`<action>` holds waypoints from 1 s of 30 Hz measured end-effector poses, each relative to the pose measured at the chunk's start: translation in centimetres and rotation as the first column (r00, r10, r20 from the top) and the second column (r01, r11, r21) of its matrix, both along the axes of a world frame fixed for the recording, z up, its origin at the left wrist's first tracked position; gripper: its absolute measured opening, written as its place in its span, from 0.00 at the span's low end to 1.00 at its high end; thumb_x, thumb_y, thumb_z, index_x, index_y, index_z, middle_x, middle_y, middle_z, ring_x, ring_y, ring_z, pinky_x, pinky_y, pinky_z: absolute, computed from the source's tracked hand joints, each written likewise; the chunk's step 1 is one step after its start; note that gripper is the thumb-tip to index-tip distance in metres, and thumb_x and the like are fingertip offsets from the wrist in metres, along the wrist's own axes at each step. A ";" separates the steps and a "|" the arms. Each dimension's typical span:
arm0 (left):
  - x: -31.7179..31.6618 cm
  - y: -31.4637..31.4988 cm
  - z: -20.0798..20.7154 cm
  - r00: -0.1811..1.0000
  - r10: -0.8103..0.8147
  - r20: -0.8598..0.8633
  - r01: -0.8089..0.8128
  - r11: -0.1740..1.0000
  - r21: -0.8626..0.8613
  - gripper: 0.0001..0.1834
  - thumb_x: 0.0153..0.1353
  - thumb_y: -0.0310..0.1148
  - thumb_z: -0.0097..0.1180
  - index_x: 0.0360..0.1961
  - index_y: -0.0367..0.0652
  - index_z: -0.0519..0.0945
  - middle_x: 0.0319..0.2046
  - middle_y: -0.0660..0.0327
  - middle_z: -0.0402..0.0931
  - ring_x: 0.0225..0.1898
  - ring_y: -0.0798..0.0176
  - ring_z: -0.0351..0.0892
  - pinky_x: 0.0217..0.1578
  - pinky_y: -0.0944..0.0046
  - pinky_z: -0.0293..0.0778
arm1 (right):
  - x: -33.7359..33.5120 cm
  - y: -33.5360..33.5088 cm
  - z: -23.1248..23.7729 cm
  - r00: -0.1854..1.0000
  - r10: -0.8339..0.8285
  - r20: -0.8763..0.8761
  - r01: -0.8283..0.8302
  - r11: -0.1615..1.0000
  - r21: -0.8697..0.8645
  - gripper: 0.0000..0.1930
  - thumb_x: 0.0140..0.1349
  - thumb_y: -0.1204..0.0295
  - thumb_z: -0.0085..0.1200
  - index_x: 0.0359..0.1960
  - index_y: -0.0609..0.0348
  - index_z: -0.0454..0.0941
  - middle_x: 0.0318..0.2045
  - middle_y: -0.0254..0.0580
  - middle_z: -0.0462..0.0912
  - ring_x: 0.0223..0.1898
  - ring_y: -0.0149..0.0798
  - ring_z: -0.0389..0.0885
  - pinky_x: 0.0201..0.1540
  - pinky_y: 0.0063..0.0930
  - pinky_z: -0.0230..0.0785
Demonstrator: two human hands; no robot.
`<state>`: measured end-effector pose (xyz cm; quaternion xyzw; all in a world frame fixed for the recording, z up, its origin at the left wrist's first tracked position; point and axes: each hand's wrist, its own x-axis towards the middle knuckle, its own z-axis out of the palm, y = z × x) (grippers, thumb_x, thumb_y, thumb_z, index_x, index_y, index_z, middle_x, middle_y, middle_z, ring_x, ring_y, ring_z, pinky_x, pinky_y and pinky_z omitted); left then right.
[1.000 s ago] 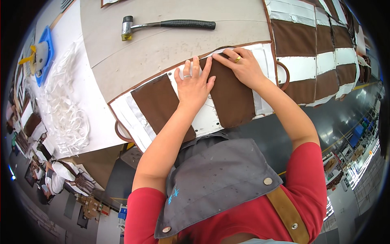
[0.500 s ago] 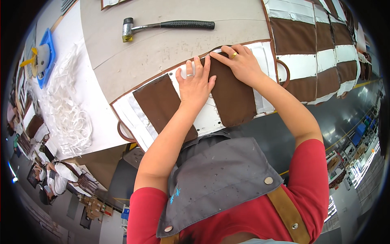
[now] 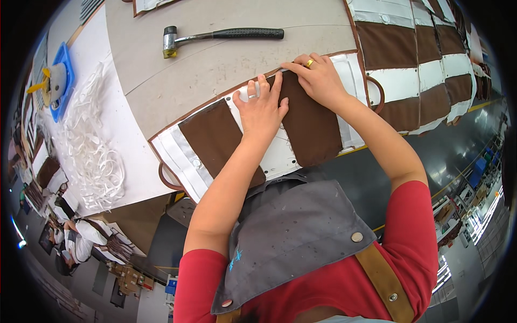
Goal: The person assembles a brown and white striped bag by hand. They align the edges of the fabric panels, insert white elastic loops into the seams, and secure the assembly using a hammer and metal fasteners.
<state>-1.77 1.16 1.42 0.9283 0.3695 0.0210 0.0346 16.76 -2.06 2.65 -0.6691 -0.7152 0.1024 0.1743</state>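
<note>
A long panel with white and brown sections [image 3: 315,129] lies along the table edge before me. Brown binding trims its far edge, and small dark dots show along the white middle. My left hand [image 3: 261,110] rests flat on that white middle, its fingers spread and their tips at the far edge. Beside it, my right hand [image 3: 319,81] has curled fingers pinching the binding over the right brown section. That fingertip contact is partly hidden by the hand itself. Brown loop handles [image 3: 375,96] stick out at both ends of the panel.
A mallet [image 3: 223,35] with a black grip lies beyond the panel. Tangled white strips [image 3: 94,156] are heaped at the left, near a blue tray [image 3: 65,81] with a yellow-handled thing. Similar brown-and-white panels [image 3: 388,46] are piled on the right. People work far left.
The dark edge strip that stood raised between my hands is now down. My right hand's fingertips have shifted slightly along the edge; my left hand stays pressed on the panel.
</note>
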 end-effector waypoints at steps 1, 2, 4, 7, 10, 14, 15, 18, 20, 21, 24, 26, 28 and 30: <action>0.1 0.0 0.1 1.000 -0.001 -0.009 0.001 1.000 0.006 0.31 0.56 0.51 0.54 0.62 0.59 0.67 0.55 0.57 0.66 0.55 0.54 0.65 0.51 0.38 0.56 | 0.0 0.0 -0.1 1.000 0.005 0.004 -0.005 1.000 0.005 0.22 0.50 0.78 0.55 0.49 0.44 0.77 0.36 0.27 0.77 0.39 0.33 0.73 0.40 0.30 0.60; 0.2 0.0 0.2 1.000 -0.001 -0.019 0.001 1.000 0.013 0.31 0.55 0.51 0.55 0.61 0.59 0.68 0.55 0.57 0.65 0.55 0.54 0.64 0.51 0.39 0.56 | 0.1 -0.1 -0.1 1.000 0.010 0.008 -0.011 1.000 0.010 0.22 0.49 0.78 0.55 0.48 0.44 0.78 0.36 0.26 0.77 0.39 0.32 0.73 0.39 0.30 0.60; 0.2 0.0 0.2 1.000 -0.005 -0.016 0.006 1.000 0.013 0.31 0.55 0.51 0.55 0.61 0.59 0.68 0.55 0.56 0.65 0.55 0.53 0.65 0.51 0.40 0.55 | 0.2 -0.3 -0.4 0.998 0.034 0.061 -0.037 0.998 0.049 0.20 0.50 0.76 0.55 0.47 0.45 0.78 0.36 0.26 0.77 0.39 0.31 0.74 0.39 0.30 0.61; -0.2 0.1 -0.2 0.999 -0.023 0.046 0.022 0.999 0.025 0.32 0.55 0.51 0.55 0.61 0.58 0.67 0.55 0.57 0.65 0.55 0.54 0.65 0.53 0.42 0.54 | 0.1 -0.4 -0.7 0.980 0.085 0.181 -0.109 0.986 0.128 0.19 0.49 0.75 0.54 0.46 0.47 0.79 0.35 0.27 0.78 0.37 0.32 0.74 0.40 0.30 0.63; -0.7 0.4 -0.2 0.997 -0.028 0.068 0.027 1.000 0.006 0.34 0.55 0.52 0.54 0.62 0.55 0.66 0.56 0.57 0.66 0.55 0.55 0.65 0.56 0.45 0.53 | 0.0 -0.2 -0.5 0.962 0.113 0.247 -0.149 0.980 0.131 0.19 0.49 0.74 0.54 0.46 0.49 0.79 0.35 0.28 0.78 0.36 0.33 0.74 0.41 0.30 0.64; -0.7 0.3 -0.1 0.998 -0.048 -0.027 0.049 0.998 0.038 0.35 0.56 0.54 0.53 0.64 0.51 0.65 0.56 0.58 0.66 0.55 0.58 0.66 0.57 0.49 0.51 | 0.0 -0.3 -0.6 0.975 0.087 0.204 -0.114 0.985 0.126 0.21 0.49 0.73 0.53 0.48 0.47 0.78 0.35 0.27 0.77 0.35 0.32 0.74 0.41 0.30 0.64; -0.7 0.2 -0.1 0.998 -0.049 -0.031 0.051 0.998 0.049 0.35 0.56 0.54 0.53 0.64 0.51 0.65 0.56 0.58 0.67 0.55 0.58 0.66 0.57 0.49 0.51 | 0.0 -0.3 -0.6 0.973 0.096 0.209 -0.124 0.984 0.125 0.21 0.49 0.73 0.53 0.49 0.47 0.78 0.35 0.27 0.77 0.35 0.32 0.74 0.41 0.30 0.64; -0.8 0.1 -0.3 0.998 -0.051 -0.029 0.053 0.996 0.069 0.35 0.57 0.54 0.53 0.64 0.51 0.65 0.56 0.58 0.67 0.56 0.58 0.65 0.58 0.50 0.50 | -0.2 -0.5 -0.2 0.961 0.118 0.250 -0.146 0.984 0.099 0.22 0.51 0.71 0.53 0.51 0.44 0.77 0.37 0.27 0.77 0.37 0.31 0.75 0.42 0.30 0.64; -0.9 0.1 -0.4 0.999 -0.050 -0.010 0.051 0.997 0.064 0.34 0.57 0.53 0.53 0.63 0.50 0.66 0.57 0.59 0.66 0.56 0.58 0.65 0.59 0.50 0.49 | -0.5 -0.6 -0.2 0.943 0.124 0.310 -0.148 0.987 0.056 0.21 0.53 0.68 0.52 0.52 0.42 0.76 0.39 0.28 0.78 0.40 0.31 0.75 0.44 0.31 0.64; -0.9 0.2 -0.4 0.999 -0.044 0.026 0.043 0.999 0.031 0.34 0.57 0.52 0.53 0.63 0.49 0.66 0.57 0.60 0.66 0.57 0.59 0.64 0.60 0.50 0.48 | -0.5 -0.6 -0.2 0.942 0.122 0.312 -0.147 0.987 0.058 0.21 0.53 0.69 0.52 0.52 0.42 0.76 0.39 0.28 0.78 0.40 0.31 0.75 0.44 0.31 0.64; -1.0 0.4 -0.3 0.996 -0.061 0.073 0.060 0.998 0.011 0.34 0.57 0.51 0.53 0.62 0.48 0.67 0.59 0.63 0.64 0.59 0.61 0.62 0.62 0.50 0.45 | -0.5 -0.7 -0.2 0.966 0.089 0.242 -0.107 0.993 0.059 0.20 0.54 0.72 0.52 0.50 0.44 0.77 0.39 0.29 0.78 0.41 0.34 0.75 0.44 0.30 0.65; -1.0 0.4 -0.5 0.992 -0.120 0.023 0.117 0.988 0.104 0.35 0.55 0.51 0.55 0.61 0.47 0.67 0.60 0.65 0.63 0.60 0.63 0.59 0.63 0.50 0.43 | -0.4 -0.7 -0.2 0.995 0.026 0.095 -0.030 0.999 0.043 0.19 0.54 0.75 0.52 0.49 0.46 0.77 0.39 0.32 0.77 0.41 0.37 0.75 0.43 0.32 0.66; -1.0 0.4 -0.2 0.995 -0.096 0.038 0.094 0.995 0.039 0.33 0.57 0.49 0.53 0.62 0.46 0.67 0.61 0.67 0.63 0.60 0.65 0.60 0.63 0.51 0.43 | 0.4 -0.5 0.9 0.980 -0.138 -0.140 0.147 0.988 0.054 0.19 0.54 0.79 0.51 0.48 0.49 0.77 0.39 0.35 0.76 0.41 0.41 0.75 0.44 0.34 0.67; -0.6 0.4 0.1 0.994 -0.102 0.047 0.102 0.995 0.014 0.32 0.59 0.47 0.52 0.62 0.45 0.66 0.61 0.67 0.63 0.61 0.65 0.61 0.63 0.51 0.42 | 0.9 -0.6 1.3 0.945 -0.192 -0.266 0.214 0.975 0.054 0.19 0.54 0.82 0.51 0.48 0.51 0.76 0.39 0.38 0.76 0.42 0.44 0.74 0.44 0.35 0.68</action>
